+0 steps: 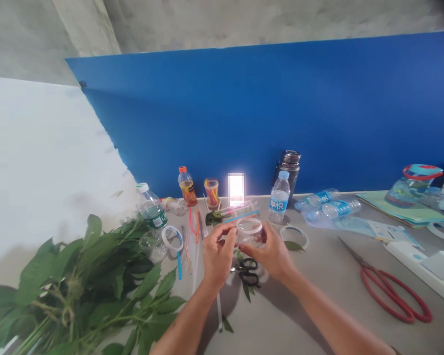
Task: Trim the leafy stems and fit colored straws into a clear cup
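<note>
My left hand (219, 250) and my right hand (276, 252) hold a short clear plastic cup (250, 239) between them, one on each side. A white band runs around its upper rim, and it looks like a cut-off bottle part. The fingers of both hands are closed on its wall. Just below, a pair of black-handled scissors (249, 272) lies on the table among green leaves. Right of my right hand, a white ring (306, 237) lies flat with a leaf at its edge. A white strip (219, 311) lies below my left wrist.
Leafy branches (96, 281) cover the left side. Behind stand a green-labelled bottle (153, 209), an orange-capped bottle (187, 190), a cup of coloured sticks (212, 192), a water bottle (279, 199) and a dark thermos (290, 162). Large red-handled scissors (387, 288) lie at right.
</note>
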Demonstrator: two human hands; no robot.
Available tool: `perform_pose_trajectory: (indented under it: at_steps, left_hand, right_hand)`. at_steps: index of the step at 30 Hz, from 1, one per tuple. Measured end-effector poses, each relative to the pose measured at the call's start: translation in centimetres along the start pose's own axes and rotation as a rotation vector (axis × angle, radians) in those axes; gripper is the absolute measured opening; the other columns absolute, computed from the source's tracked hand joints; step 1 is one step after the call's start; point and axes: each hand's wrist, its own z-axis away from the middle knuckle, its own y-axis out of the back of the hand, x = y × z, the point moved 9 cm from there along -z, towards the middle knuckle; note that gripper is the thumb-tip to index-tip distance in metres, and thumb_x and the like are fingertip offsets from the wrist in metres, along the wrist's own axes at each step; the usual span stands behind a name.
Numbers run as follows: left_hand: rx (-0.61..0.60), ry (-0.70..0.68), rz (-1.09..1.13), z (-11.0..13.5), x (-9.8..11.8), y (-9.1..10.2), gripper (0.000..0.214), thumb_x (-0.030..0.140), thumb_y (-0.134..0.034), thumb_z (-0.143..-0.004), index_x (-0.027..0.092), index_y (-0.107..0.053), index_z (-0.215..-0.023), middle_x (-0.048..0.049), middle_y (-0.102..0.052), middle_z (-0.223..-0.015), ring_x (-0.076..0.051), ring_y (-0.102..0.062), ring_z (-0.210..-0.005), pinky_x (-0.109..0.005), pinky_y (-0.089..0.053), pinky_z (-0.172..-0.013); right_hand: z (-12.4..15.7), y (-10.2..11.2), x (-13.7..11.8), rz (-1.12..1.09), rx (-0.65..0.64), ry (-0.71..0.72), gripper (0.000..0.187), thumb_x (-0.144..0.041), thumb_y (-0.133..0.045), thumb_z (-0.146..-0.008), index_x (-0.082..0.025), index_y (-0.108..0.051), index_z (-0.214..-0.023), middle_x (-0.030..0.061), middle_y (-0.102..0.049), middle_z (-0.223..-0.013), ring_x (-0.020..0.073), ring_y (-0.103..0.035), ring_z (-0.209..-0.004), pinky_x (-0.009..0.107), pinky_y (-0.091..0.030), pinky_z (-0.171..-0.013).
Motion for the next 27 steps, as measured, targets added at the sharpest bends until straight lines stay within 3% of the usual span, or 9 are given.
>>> perform_pose_trajectory:
  at_steps: [4,9,17,27]
  left_hand:
    - [0.020,-0.074,-0.092,0.2,0.9,0.0,0.020,0.032,-0.066,-0.086,0.019,-0.080,-0.091,-0.0066,-0.079,-0.086,-0.019,-0.073,-0.078,-0.025,-0.058,-0.065]
    - [0.021,-0.074,-0.105,0.2,1.2,-0.2,0.018,0.030,-0.066,-0.084,0.019,-0.080,-0.088,-0.0060,-0.080,-0.084,-0.020,-0.074,-0.074,-0.027,-0.058,-0.066]
    - [0.027,-0.011,-0.076,0.0,0.6,-0.1,0.014,0.028,-0.069,-0.081,0.020,-0.081,-0.084,-0.0058,-0.080,-0.083,-0.021,-0.074,-0.074,-0.028,-0.057,-0.067]
    - [0.047,-0.010,-0.144,-0.2,0.9,0.1,0.011,0.027,-0.065,-0.079,0.020,-0.073,-0.077,-0.0049,-0.075,-0.075,-0.019,-0.068,-0.069,-0.026,-0.053,-0.061]
  right_hand:
    - [0.0,0.5,0.4,0.130,0.095,-0.011,0.046,-0.055,-0.083,-0.067,-0.023,-0.057,-0.088,0.0010,-0.066,-0.085,0.0220,-0.062,-0.076,0.031,-0.040,-0.064]
    - [0.1,1.1,0.0,0.228,0.190,0.091,0.052,-0.062,-0.082,-0.068,-0.024,-0.057,-0.093,0.0032,-0.067,-0.089,0.0260,-0.065,-0.084,0.033,-0.041,-0.069]
    - [0.1,1.1,-0.7,0.287,0.212,0.216,0.050,-0.061,-0.079,-0.077,-0.023,-0.058,-0.101,0.0090,-0.070,-0.094,0.0324,-0.066,-0.094,0.040,-0.045,-0.078]
    - [0.0,0.7,-0.5,0.221,0.135,0.144,0.046,-0.051,-0.085,-0.068,-0.023,-0.060,-0.095,0.0061,-0.069,-0.093,0.0297,-0.065,-0.090,0.039,-0.046,-0.078]
